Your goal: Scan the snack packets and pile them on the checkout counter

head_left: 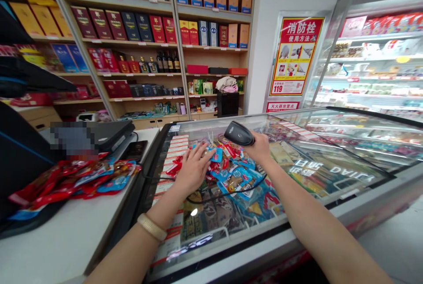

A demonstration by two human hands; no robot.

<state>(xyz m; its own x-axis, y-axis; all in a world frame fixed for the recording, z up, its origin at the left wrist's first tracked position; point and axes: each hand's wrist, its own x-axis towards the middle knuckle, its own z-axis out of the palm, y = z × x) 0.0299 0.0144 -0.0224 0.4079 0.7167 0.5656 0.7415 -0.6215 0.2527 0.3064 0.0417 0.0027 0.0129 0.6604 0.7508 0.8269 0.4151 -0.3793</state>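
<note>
My right hand (pixel 259 148) is wrapped round a black barcode scanner (pixel 238 133), whose head points left above a heap of small red and blue snack packets (pixel 235 179). The packets lie on the glass top of a chest freezer (pixel 343 202). On the left side of the heap rests my left hand (pixel 193 167), its fingers stretched out over the packets and touching them. A black cable (pixel 228 194) loops across the glass below both hands.
On the white counter (pixel 42 248) at left lies another pile of red and blue packets (pixel 82 178), beside a dark phone (pixel 134 151) and black checkout equipment (pixel 115 136). Shelves of boxed bottles (pixel 132 26) stand behind. A lit display fridge (pixel 376 63) is at right.
</note>
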